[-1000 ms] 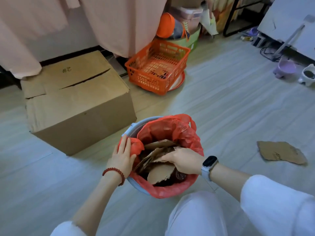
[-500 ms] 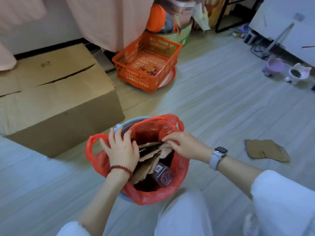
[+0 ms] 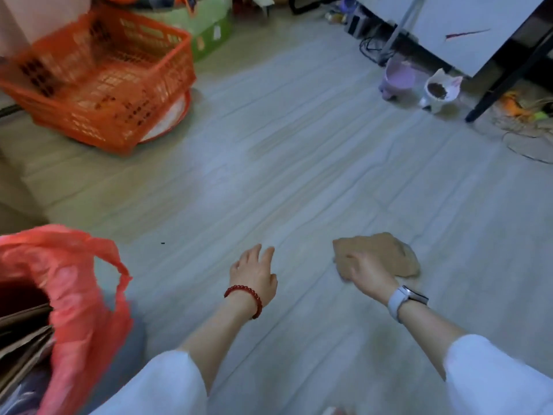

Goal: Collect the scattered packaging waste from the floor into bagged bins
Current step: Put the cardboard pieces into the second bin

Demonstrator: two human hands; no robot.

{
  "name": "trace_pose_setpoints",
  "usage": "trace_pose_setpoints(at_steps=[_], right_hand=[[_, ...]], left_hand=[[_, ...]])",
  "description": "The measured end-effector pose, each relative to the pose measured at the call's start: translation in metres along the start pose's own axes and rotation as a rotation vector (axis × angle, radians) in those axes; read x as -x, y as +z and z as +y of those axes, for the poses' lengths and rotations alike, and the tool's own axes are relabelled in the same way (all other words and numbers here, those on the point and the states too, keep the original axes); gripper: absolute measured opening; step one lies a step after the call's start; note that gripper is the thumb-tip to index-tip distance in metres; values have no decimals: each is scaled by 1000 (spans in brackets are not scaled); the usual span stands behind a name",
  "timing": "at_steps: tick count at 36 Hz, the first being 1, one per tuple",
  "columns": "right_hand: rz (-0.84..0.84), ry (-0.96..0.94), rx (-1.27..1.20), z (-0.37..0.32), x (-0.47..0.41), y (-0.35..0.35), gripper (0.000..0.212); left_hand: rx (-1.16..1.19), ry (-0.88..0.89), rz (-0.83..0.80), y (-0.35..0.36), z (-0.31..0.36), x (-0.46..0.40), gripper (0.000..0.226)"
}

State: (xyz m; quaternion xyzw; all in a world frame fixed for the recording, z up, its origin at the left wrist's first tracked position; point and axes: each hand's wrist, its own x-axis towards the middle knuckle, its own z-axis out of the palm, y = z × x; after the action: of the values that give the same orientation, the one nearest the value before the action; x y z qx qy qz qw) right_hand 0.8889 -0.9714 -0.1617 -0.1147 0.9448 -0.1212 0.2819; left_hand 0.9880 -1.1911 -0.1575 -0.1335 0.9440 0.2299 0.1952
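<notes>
A torn brown cardboard piece (image 3: 380, 253) lies flat on the grey floor at right of centre. My right hand (image 3: 366, 272), with a watch on the wrist, lies on its near left edge with fingers stretched over it; blur hides any pinch. My left hand (image 3: 254, 274), wearing a red bead bracelet, hovers open over bare floor between the cardboard and the bin. The bin lined with a red plastic bag (image 3: 74, 265) stands at the lower left, with cardboard scraps (image 3: 24, 333) inside it.
An orange plastic basket (image 3: 104, 85) stands at the upper left on the floor. A purple bowl (image 3: 398, 77) and a white pet-food bowl (image 3: 440, 91) sit by a black table leg (image 3: 502, 82) at the upper right. Slippers (image 3: 529, 145) lie at the right edge.
Both hands have left the bin. My right hand reached right onto the cardboard piece, my left hand moved out over the floor, and the view swung right, putting the bin at the lower left.
</notes>
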Motion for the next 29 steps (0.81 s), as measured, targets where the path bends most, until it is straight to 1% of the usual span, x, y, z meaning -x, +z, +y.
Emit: trace_pose_setpoints(at_steps=[1, 2, 5, 6, 8, 10, 12, 13, 16, 18, 19, 21, 23, 25, 27, 29], right_hand=[[-13, 7, 64, 20, -13, 7, 42], [-20, 11, 127, 36, -26, 12, 42], [-2, -36, 246, 67, -66, 20, 59], [-18, -57, 275, 71, -77, 19, 68], [-108, -109, 376, 75, -96, 18, 85], [-192, -164, 467, 72, -109, 16, 95], [-178, -205, 546, 67, -118, 17, 101], [-153, -223, 591, 64, -120, 18, 101], [-130, -230, 667, 53, -121, 20, 89], [-130, -225, 673, 43, -116, 21, 77], [-124, -236, 661, 38, -114, 22, 69], [-105, -280, 607, 22, -107, 19, 44], [-88, -332, 516, -1, -98, 11, 25], [-40, -385, 393, -29, -86, 1, 15], [51, -437, 238, -63, -74, -11, 13], [136, -468, 42, -101, -59, -23, 24]], left_hand=[[-23, -29, -57, 20, 1, -12, 57], [-42, -62, -108, 38, 0, -22, 61], [-99, -158, -200, 82, -8, -44, 71], [-122, -174, -206, 93, -11, -48, 74], [-178, -170, -198, 106, -17, -51, 82], [-200, -153, -179, 109, -22, -50, 86], [-216, -135, -163, 109, -27, -49, 87], [-225, -131, -161, 108, -28, -49, 88], [-215, -136, -183, 104, -27, -48, 87], [-182, -137, -208, 99, -26, -48, 80], [-154, -138, -216, 95, -27, -49, 75], [-115, -134, -204, 82, -30, -48, 66], [-123, -122, -126, 60, -32, -44, 57], [-131, -106, 2, 29, -31, -36, 49], [-122, -97, 134, -7, -32, -24, 45], [-130, -91, 255, -45, -37, -9, 42]])
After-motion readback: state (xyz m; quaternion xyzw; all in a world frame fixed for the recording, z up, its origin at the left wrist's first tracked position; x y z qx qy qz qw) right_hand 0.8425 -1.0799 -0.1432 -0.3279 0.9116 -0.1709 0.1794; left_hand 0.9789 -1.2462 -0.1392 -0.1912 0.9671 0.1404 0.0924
